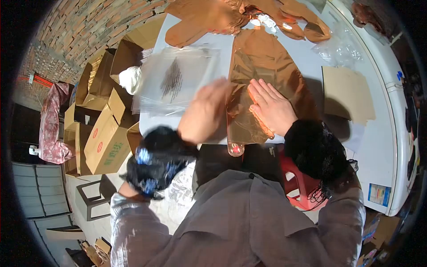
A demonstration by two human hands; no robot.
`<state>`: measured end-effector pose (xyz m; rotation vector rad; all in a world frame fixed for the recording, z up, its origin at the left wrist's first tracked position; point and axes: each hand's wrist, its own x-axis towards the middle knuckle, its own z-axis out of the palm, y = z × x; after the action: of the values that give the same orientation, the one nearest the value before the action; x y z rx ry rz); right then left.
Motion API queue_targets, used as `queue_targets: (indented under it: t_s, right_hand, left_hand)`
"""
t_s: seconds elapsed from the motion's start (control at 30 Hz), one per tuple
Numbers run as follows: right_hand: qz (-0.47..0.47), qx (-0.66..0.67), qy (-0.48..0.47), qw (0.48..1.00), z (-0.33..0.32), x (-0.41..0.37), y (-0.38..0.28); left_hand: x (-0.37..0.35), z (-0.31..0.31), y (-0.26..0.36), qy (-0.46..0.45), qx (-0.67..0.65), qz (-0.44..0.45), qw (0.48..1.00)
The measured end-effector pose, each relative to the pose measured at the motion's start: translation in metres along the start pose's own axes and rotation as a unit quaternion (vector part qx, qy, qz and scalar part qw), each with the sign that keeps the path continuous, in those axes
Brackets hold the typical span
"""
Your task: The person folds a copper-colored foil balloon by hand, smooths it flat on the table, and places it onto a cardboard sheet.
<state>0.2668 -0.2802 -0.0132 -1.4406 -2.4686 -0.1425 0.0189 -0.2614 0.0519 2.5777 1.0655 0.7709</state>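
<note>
A flattened copper-coloured foil balloon (267,53) lies lengthwise on the white table in front of me, its rounded clear tail (235,150) sticking out past the near edge. My right hand (272,107) rests flat on the foil with the fingers stretched out, and a brighter orange folded edge (262,122) shows beside it. At the balloon's left edge is my left hand (207,107), smeared by motion, its fingers extended toward the foil. More copper foil balloons (195,26) are heaped at the far side of the table.
Clear plastic bags with dark print (173,80) are stacked left of the balloon. A piece of cardboard (347,95) and crumpled clear plastic (340,51) lie to the right. Cardboard boxes (104,138) crowd the left side. A red stool (296,182) stands under the table edge.
</note>
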Motion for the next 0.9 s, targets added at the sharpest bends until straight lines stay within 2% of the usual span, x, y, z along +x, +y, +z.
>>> queue_targets:
  t_s: [0.07, 0.17, 0.27, 0.37, 0.57, 0.9]
  right_hand:
    - [-0.002, -0.006, 0.000, 1.000, 0.000, 0.000, 0.000]
    - [-0.004, -0.019, -0.004, 1.000, -0.001, 0.001, 0.000]
    - [-0.007, -0.028, -0.007, 1.000, -0.001, 0.000, 0.000]
    - [-0.007, -0.031, 0.013, 0.999, 0.003, 0.000, 0.002]
    - [-0.004, -0.002, 0.034, 0.999, 0.004, 0.000, 0.002]
    - [-0.006, 0.049, 0.047, 0.998, -0.003, -0.001, 0.006]
  left_hand:
    - [0.026, 0.017, -0.020, -0.008, -0.005, -0.023, 1.000]
    - [0.059, 0.054, -0.045, 0.012, -0.036, -0.004, 0.999]
    - [0.070, 0.092, -0.037, -0.008, -0.002, -0.069, 0.998]
    - [0.065, 0.109, -0.031, 0.055, 0.069, -0.036, 0.995]
    - [0.058, 0.116, -0.022, 0.108, 0.082, -0.036, 0.990]
    - [0.058, 0.114, -0.021, 0.076, 0.093, -0.038, 0.992]
